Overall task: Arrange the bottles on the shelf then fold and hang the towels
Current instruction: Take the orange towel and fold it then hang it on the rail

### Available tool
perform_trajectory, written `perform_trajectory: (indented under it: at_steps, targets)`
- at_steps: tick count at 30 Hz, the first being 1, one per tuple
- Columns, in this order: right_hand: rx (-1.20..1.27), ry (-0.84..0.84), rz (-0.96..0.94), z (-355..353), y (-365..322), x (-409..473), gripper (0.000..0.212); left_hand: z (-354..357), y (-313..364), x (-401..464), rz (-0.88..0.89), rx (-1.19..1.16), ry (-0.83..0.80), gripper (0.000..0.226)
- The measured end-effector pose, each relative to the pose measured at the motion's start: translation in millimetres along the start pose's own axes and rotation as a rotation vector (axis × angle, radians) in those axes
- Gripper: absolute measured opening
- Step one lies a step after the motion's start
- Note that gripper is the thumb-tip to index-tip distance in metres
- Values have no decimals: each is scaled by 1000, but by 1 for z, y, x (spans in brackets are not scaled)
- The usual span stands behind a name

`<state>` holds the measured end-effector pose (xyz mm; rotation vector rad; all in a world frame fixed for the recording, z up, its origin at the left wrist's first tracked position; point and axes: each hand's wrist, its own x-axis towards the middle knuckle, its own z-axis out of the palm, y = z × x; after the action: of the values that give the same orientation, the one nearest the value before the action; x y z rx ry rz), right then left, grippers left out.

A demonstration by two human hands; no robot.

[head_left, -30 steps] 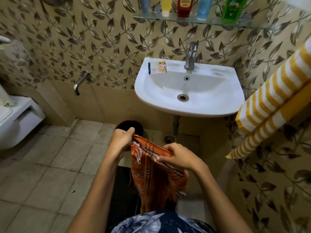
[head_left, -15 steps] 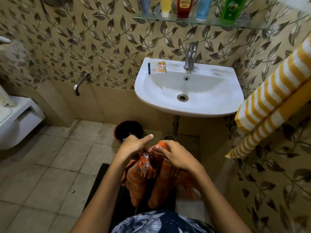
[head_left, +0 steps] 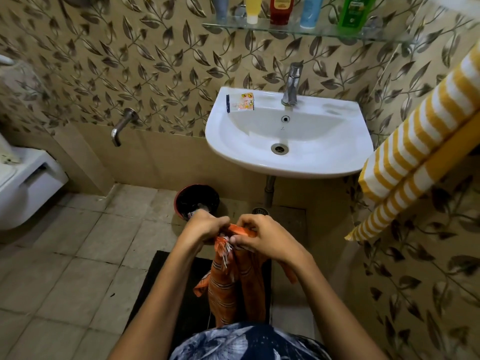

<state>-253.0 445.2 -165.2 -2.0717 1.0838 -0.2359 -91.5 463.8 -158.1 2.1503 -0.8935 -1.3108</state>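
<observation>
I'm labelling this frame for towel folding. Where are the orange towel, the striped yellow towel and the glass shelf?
orange towel (head_left: 223, 289), head view, on the hanging folds.
striped yellow towel (head_left: 415, 141), head view, on its upper fold.
glass shelf (head_left: 285, 29), head view, on its front edge.

Glass shelf (head_left: 298, 32), wall-mounted above sink.
Five bottles (head_left: 281, 9) upright in a row; tiled floor (head_left: 65, 268) carries black mat (head_left: 161, 294).

A: Where does the one view look from?
B: From the person's head, wide-angle, facing forward and steeply down; the hands (head_left: 233, 233) sit close, at lower centre of the frame.
A: And farther off?
B: The sink (head_left: 291, 166) at centre, the glass shelf (head_left: 298, 31) along the top edge.
</observation>
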Motion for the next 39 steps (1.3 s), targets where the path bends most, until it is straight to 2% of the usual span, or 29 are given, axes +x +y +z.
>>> perform_trajectory:
  at_steps: [4, 6, 8, 11, 17, 19, 22, 26, 29, 33, 39]
  targets:
    - [23, -22, 37, -13, 13, -8, 21, -14, -6, 6, 25, -152, 186, 27]
    - [49, 0, 55, -15, 18, -12, 30, -20, -9, 8, 36, -173, 239, 33]
    - [110, 50, 63, -15, 20, -14, 29, -21, -11, 8, 39, -174, 246, 32]
    - [189, 138, 40, -14, 15, -14, 19, -14, -9, -1, -3, -155, 138, 29]
    - [220, 196, 91, -4, 11, -13, 10, 7, 2, -15, 21, -30, -117, 46]
    - [207, 132, 59, 0, 10, -12, 8, 12, 5, -15, 43, 18, -124, 50]
    - [182, 59, 20, 1, 8, -12, 25, 13, 5, -14, 55, 42, -88, 50]
    - [164, 72, 36, 0, 9, -10, 25, 11, 1, -13, 13, -85, -112, 38]
    - [245, 168, 45, 3, 7, -10, 22, 9, 1, -9, 25, -100, -117, 32]
    - [272, 270, 102, 4, 5, -11, 15, 5, -1, -10, 64, -102, -211, 18]
    - [250, 322, 98, 10, 2, -13, 11, 4, 0, -19, 110, -131, -449, 29]
